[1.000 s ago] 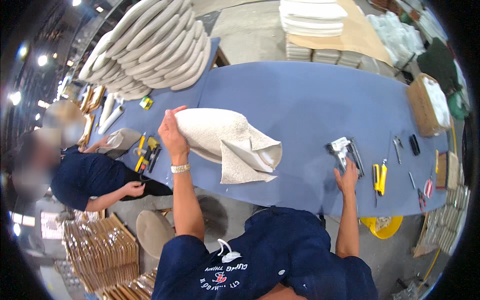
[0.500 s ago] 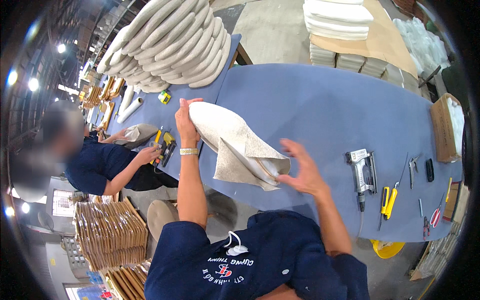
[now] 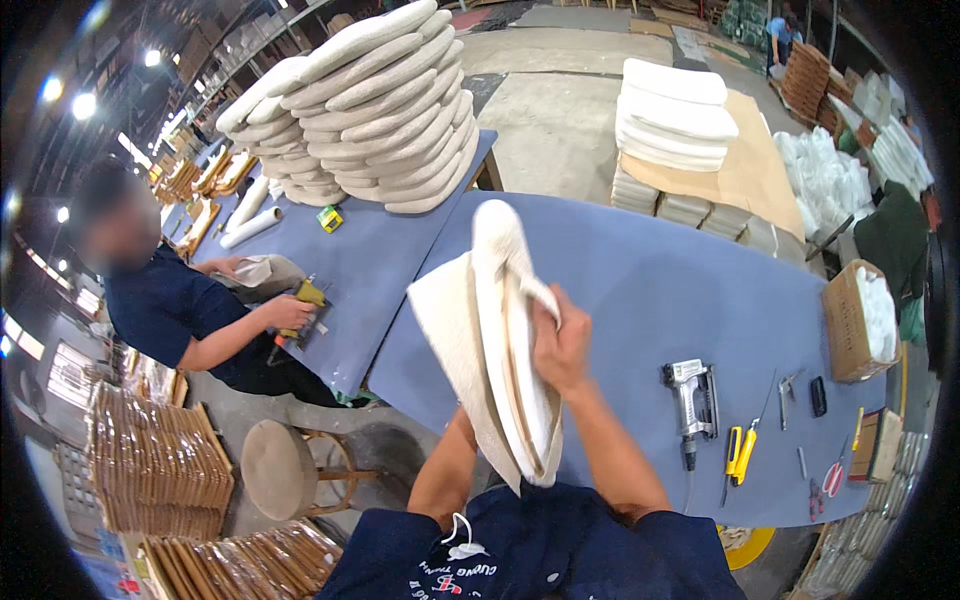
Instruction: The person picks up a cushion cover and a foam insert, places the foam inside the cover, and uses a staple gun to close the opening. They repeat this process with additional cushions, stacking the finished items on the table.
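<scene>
I hold a seat pad upright on its end above the blue table, near my chest. It has white padding, a thin brown board edge running along it, and a loose beige fabric cover that flares out on the left. My right hand is closed on the pad's right side, its fingers round the folded fabric edge. My left forearm goes behind the pad, which hides that hand and its fingers.
A staple gun, yellow cutters, scissors and a carton are on the table's right. Stacked beige pads stand at far left. Left of me, a co-worker holds a yellow staple gun. A round stool stands below.
The pad has swung from slanted to upright, its board edge showing. My right hand, apart and open before, now grips it; my left has gone behind. The co-worker has taken up the yellow staple gun.
</scene>
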{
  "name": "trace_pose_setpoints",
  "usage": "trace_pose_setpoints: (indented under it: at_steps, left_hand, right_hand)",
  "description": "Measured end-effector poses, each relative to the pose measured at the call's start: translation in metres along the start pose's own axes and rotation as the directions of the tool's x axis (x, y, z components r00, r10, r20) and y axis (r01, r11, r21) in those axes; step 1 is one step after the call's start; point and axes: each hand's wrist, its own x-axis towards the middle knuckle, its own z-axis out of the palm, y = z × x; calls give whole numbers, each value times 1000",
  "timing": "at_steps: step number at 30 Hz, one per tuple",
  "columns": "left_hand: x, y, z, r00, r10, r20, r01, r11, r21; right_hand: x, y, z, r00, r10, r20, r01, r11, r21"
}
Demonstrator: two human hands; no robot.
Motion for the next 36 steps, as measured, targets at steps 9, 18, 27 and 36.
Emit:
trace_pose_setpoints:
  at_steps: [9,18,27,36]
  left_hand:
    - [13,-77,-38,997,-67,27,46,880,473]
    - [118,54,122,912,393,116,-320,508,800]
    - [204,25,140,951,-121,283,-190,494,849]
    - [182,21,141,921,-3,390,-349,442,827]
  right_hand:
    - [-16,177,-20,898,420,-129,-440,865,-241]
    - [-3,163,-30,871,492,-1,-483,855,-189]
    - [42,183,-81,899,437,-20,-418,845,-333]
    - [52,233,-80,745,656,119,-612,600,515]
